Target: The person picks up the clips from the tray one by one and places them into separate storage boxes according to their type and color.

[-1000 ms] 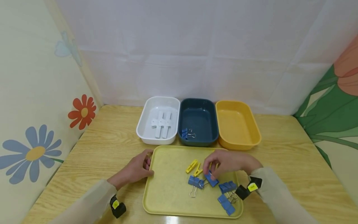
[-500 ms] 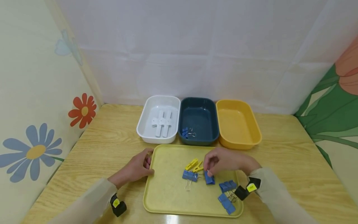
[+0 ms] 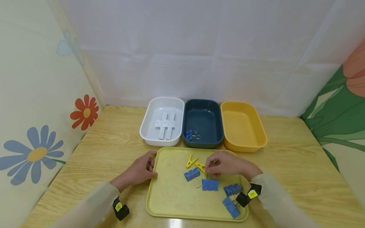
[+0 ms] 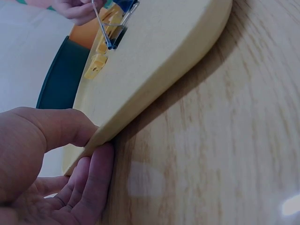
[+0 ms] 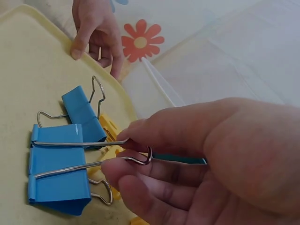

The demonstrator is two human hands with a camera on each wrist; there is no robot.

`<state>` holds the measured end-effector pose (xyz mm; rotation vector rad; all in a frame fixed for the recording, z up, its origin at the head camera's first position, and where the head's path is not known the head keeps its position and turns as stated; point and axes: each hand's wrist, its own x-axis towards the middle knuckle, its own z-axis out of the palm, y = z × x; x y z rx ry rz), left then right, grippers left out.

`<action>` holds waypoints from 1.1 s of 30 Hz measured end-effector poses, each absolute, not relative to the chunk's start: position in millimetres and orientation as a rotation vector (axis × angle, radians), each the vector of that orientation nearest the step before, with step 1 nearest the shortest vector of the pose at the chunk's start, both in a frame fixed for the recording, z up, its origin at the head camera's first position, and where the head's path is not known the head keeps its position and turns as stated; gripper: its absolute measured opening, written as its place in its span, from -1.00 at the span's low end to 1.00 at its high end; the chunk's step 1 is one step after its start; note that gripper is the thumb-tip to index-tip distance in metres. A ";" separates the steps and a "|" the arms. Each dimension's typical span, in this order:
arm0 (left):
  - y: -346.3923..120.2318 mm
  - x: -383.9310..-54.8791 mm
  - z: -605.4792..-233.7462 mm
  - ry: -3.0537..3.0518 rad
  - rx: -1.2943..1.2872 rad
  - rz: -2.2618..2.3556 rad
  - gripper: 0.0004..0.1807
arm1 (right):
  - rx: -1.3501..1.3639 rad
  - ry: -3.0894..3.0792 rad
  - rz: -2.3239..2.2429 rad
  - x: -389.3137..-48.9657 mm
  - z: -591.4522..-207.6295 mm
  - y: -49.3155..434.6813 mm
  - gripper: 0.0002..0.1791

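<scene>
My right hand (image 3: 223, 164) pinches a wire handle of a blue binder clip (image 5: 61, 164) between thumb and fingers, over the right part of the yellow tray (image 3: 174, 198). A second blue binder clip (image 3: 192, 174) lies just left of it on the tray. Behind these are two yellow clothespins, a splayed clothespin (image 3: 191, 161) and another clothespin (image 3: 200, 167) partly covered by the right hand. Two more blue binder clips (image 3: 231, 207) rest near the tray's right edge. With thumb on top and fingers beneath, my left hand (image 4: 61, 159) grips the tray's left rim.
Behind the tray stand three bins in a row. The white bin (image 3: 146, 126) contains several white clips, the dark teal bin (image 3: 205, 144) a blue binder clip, and the yellow bin (image 3: 245, 147) is at the right. A white cloth (image 3: 182, 72) hangs behind them.
The binder clip in my right hand has swung round, its body now toward me. The neighbouring binder clip and the clothespins have shifted and turned on the tray. My left hand stays put.
</scene>
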<state>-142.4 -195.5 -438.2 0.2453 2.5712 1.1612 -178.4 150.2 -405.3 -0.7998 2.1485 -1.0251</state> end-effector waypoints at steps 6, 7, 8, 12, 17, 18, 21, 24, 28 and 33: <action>-195.1 -142.4 -437.5 2.565 0.233 1.165 -0.20 | -0.775 2.148 -1.051 -176.3 -406.7 148.3 -0.84; -195.0 -142.3 -437.3 2.564 0.232 1.164 -0.20 | -0.766 2.143 -1.062 -176.1 -406.7 148.1 -0.84; -194.9 -142.3 -437.1 2.564 0.232 1.163 -0.20 | -0.753 2.140 -1.070 -175.9 -407.0 148.0 -0.85; -194.7 -142.1 -436.6 2.561 0.231 1.158 -0.20 | -0.711 2.148 -1.093 -176.1 -408.7 148.3 -0.85; -194.7 -142.1 -436.4 2.558 0.226 1.156 -0.20 | -0.710 2.146 -1.123 -176.7 -410.2 150.8 -0.87; -194.7 -142.1 -436.3 2.557 0.225 1.158 -0.20 | -0.710 2.138 -1.131 -176.8 -410.2 151.4 -0.87; -194.7 -142.0 -436.0 2.557 0.228 1.161 -0.20 | -0.695 2.124 -1.142 -176.5 -410.1 153.2 -0.89; -194.6 -141.8 -435.6 2.559 0.234 1.163 -0.20 | -0.694 2.113 -1.152 -176.6 -409.2 155.4 -0.89; -194.7 -141.7 -435.5 2.564 0.244 1.163 -0.21 | -0.714 2.104 -1.161 -177.3 -406.3 158.5 -0.88; -194.7 -141.4 -435.6 2.568 0.258 1.166 -0.21 | -0.746 2.120 -1.157 -179.6 -401.1 160.8 -0.88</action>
